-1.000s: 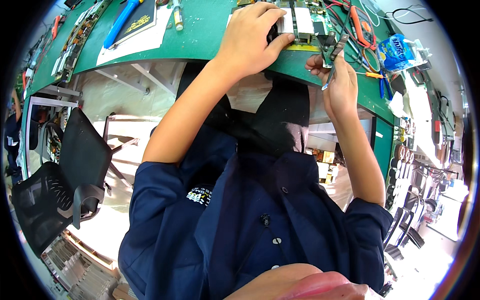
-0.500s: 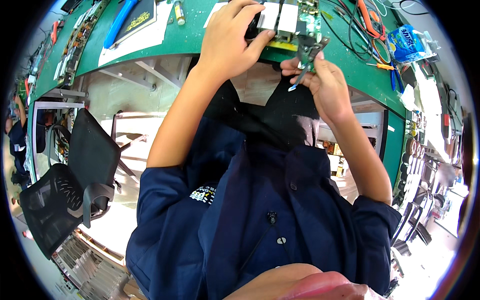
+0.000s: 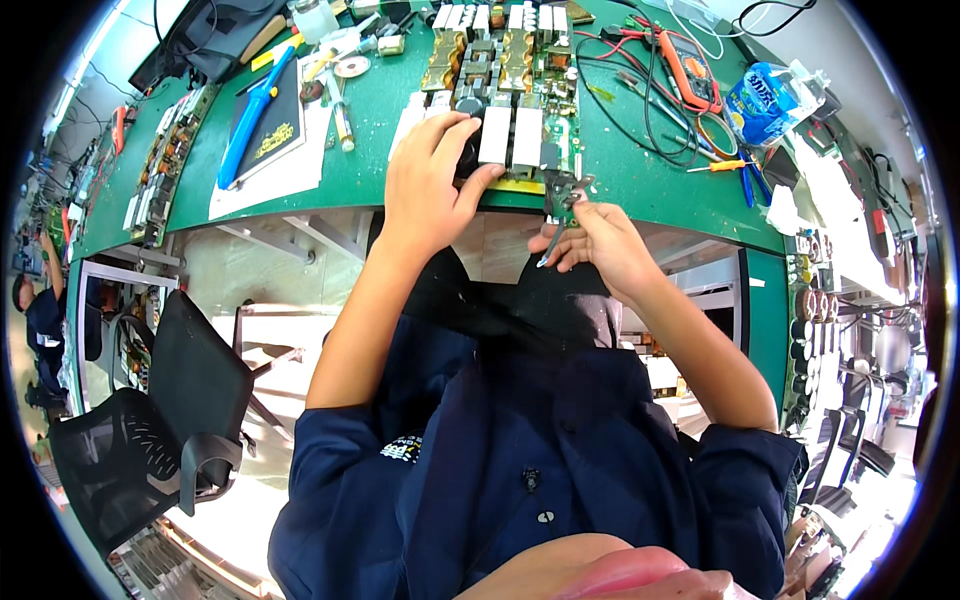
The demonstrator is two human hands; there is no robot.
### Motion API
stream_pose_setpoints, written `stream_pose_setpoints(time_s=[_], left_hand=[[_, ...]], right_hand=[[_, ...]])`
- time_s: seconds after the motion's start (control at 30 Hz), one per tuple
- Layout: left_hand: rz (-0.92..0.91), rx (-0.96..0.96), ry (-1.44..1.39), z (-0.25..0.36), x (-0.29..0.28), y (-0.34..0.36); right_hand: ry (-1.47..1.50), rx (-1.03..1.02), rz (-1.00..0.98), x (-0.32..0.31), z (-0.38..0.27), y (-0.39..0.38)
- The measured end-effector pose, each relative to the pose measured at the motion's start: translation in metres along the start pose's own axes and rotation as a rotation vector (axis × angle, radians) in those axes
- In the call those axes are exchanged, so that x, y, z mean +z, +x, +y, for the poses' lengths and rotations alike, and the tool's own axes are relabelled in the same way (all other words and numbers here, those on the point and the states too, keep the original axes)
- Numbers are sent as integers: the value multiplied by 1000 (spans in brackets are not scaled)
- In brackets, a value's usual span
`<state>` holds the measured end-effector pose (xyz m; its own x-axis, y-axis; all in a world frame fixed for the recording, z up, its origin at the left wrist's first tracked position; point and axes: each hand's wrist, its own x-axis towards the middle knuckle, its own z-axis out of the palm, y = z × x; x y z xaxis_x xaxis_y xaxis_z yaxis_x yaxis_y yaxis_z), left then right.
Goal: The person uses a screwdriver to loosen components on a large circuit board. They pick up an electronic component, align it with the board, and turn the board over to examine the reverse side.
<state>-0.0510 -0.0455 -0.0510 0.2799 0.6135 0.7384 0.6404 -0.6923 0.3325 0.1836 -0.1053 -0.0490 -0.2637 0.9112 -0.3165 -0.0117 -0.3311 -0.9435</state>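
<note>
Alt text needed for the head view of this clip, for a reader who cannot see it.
A seated person's left hand rests on a circuit board at the edge of a green bench, while the right hand holds tweezers beside it. Tools and wires lie around.

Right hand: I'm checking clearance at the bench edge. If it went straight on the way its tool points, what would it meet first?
Probably the circuit board: the right hand aims its small pliers up at the board's near edge, though depth is unclear.
</note>
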Motion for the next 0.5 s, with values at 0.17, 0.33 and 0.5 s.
stream_pose_setpoints(time_s=[0.17, 0.33, 0.5], left_hand=[[11, 4, 26, 1, 3, 0], [19, 58, 17, 3, 8, -2], [-6, 37, 15, 0, 9, -5]], right_hand=[[-90, 64, -11, -8, -3, 2], [-208, 109, -58, -20, -1, -2], [-591, -125, 15, -40, -26, -40]])
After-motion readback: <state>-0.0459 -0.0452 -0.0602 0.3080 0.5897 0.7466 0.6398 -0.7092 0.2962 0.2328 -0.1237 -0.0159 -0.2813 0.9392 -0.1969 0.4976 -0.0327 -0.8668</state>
